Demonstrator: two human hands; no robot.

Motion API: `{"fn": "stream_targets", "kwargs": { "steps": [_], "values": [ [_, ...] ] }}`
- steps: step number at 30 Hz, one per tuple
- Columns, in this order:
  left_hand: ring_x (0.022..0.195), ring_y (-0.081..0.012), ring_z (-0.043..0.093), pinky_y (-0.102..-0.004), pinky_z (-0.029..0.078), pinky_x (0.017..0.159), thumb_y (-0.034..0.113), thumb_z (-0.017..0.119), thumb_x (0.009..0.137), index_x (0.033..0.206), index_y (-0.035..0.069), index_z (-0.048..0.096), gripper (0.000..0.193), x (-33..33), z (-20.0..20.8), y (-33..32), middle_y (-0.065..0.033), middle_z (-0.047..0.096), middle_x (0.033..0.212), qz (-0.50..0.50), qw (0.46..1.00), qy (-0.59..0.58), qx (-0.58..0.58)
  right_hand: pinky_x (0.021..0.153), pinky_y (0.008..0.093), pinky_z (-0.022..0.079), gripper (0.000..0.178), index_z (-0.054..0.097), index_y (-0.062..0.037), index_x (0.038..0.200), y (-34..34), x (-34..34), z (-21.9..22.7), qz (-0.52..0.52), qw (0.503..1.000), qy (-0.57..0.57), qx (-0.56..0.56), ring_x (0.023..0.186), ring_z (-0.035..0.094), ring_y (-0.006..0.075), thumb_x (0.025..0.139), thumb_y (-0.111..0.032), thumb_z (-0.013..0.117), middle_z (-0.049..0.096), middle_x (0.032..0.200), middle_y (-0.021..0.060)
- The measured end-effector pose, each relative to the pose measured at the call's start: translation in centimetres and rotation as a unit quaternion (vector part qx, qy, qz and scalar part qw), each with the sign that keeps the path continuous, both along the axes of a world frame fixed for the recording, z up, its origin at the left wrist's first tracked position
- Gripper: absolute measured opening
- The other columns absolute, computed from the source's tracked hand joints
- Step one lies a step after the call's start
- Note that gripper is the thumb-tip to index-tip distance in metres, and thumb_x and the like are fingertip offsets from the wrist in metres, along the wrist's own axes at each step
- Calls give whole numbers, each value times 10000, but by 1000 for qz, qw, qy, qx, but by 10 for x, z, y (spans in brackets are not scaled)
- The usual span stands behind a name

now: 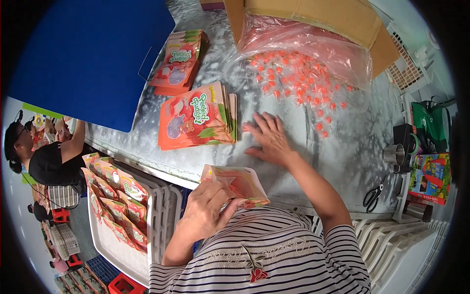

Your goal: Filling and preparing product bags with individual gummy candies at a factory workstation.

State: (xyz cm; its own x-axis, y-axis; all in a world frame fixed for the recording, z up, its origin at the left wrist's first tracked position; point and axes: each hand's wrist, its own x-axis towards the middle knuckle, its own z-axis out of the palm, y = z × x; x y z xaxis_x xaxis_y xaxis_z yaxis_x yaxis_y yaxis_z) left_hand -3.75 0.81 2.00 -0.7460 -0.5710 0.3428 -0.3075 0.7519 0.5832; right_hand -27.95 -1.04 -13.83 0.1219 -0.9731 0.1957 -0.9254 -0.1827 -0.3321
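Observation:
My left hand (203, 208) grips a red and cream candy pouch (245, 180) close to my body, its mouth spread apart. My right hand (271, 139) rests over the grey marbled table (293, 181) with its fingers spread. By its fingertips lies a small red wrapped candy (246, 127), partly covered by the fingers. Just left of that hand is a stack of flat red pouches (193, 117), and a second stack (178, 63) sits farther back. Wrapped red candies (303, 78) spill over the table from a clear plastic bag (342, 61).
A cardboard box (313, 17) holds the bag at the back. A blue panel (98, 59) covers the far left. Filled pouches (117, 201) stand in a white tray (107, 240) at lower left. Scissors (373, 197) and a metal cup (394, 154) are at right. Another person (58, 159) works at left.

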Motion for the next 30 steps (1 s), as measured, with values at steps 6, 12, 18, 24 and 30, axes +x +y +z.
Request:
{"fn": "stream_targets", "kwargs": {
  "steps": [6, 12, 18, 24, 30],
  "values": [
    [688, -292, 604, -367, 492, 603, 90, 782, 734, 816, 11, 598, 217, 2, -5, -1, -127, 628, 809, 3, 1000, 2, 10, 1075, 560, 267, 342, 603, -124, 1117, 6, -5, -19, 23, 996, -25, -88, 1273, 399, 366, 840, -314, 667, 481, 1334, 160],
    [691, -294, 604, -365, 490, 600, 78, 779, 733, 824, 8, 595, 217, -1, -3, -4, -126, 626, 810, -10, 1000, 17, 12, 1066, 531, 297, 303, 627, -71, 1039, 37, -28, -17, 7, 990, -83, -116, 1235, 439, 347, 771, -180, 720, 527, 1258, 155],
    [691, -294, 602, -363, 489, 598, 74, 774, 738, 825, 1, 595, 213, -2, -6, -6, -124, 617, 804, -11, 1000, 16, 15, 1098, 567, 204, 705, 513, -121, 1326, 63, -22, 3, -129, 991, -6, -31, 1317, 320, 415, 716, -355, 776, 380, 1414, 186],
    [736, -303, 602, -392, 490, 655, 99, 745, 774, 812, 5, 613, 167, -3, -5, -3, -123, 597, 809, -5, 1000, -8, 27, 1084, 553, 226, 637, 521, -123, 1313, 50, -4, -13, -138, 988, -10, -73, 1301, 329, 421, 769, -379, 730, 384, 1408, 188],
    [727, -303, 615, -373, 506, 628, 63, 765, 745, 839, -2, 594, 206, -3, -4, -4, -132, 619, 835, 1, 1000, 2, 16, 803, 401, 477, 283, 636, -104, 1056, 43, -9, -27, -55, 994, -16, -97, 1008, 565, 309, 823, -253, 690, 556, 1189, 135]
  ]
}}
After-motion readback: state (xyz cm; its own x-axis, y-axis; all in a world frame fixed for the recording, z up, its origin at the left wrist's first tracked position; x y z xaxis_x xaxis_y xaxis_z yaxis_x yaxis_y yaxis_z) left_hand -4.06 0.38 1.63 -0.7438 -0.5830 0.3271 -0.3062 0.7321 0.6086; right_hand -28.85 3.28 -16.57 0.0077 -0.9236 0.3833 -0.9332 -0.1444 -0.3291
